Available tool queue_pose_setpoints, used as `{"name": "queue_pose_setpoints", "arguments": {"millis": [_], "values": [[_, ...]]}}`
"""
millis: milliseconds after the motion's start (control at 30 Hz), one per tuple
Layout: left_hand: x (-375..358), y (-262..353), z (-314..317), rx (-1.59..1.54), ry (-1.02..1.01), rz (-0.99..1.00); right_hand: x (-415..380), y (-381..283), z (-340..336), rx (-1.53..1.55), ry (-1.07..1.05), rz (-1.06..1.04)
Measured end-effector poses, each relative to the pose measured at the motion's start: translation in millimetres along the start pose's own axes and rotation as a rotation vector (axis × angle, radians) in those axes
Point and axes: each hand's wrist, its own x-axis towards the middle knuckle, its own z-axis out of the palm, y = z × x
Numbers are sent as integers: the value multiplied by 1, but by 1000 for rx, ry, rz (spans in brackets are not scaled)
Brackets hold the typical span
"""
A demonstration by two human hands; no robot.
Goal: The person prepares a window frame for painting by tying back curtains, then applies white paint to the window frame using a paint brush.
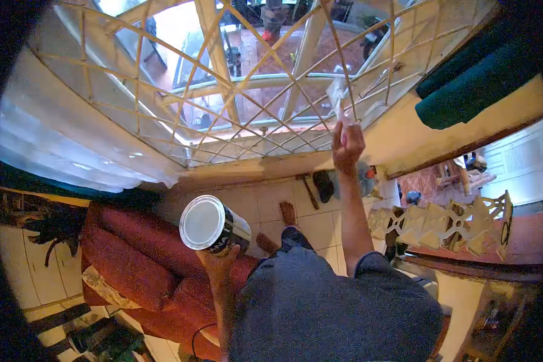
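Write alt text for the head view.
Seen from above, the right hand holds a paintbrush up to a cream window grille, while the left hand holds a paint can. A red sofa stands below on the tiled floor.

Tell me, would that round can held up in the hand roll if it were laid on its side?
Probably: the can is cylindrical. It looks like metal, so likely stiff. The left hand grips it from below, tilted.

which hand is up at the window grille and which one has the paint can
The right hand is raised to the window grille, gripping a paintbrush. The left hand holds the paint can, lower down.
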Motion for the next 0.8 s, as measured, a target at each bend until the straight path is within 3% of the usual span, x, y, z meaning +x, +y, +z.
{"name": "queue_pose_setpoints", "arguments": {"millis": [33,100,167,233,367,433,533,633,767,800], "values": [[4,-13,-4,42,10,29,-14,10,12,-42,-66,118],[11,-17,-4,-49,-26,114,-26,8,30,23,-45,7],[13,-9,1,-142,-49,151,-30,-1,29,188,17,165],[11,3,7,-234,-60,132,-24,10,24,117,76,89],[27,-7,-14,-135,-149,98,3,27,-4,-94,46,-137],[23,10,-14,-61,-154,88,11,14,-15,-127,70,-128],[30,-18,-31,288,-52,270,-6,24,0,-42,67,-141],[22,1,-14,-42,-109,139,-36,28,28,-8,-8,-157],[23,8,-6,-123,-140,189,-44,12,8,66,108,231],[26,1,-12,-101,-152,198,-45,17,13,158,253,336]]}}
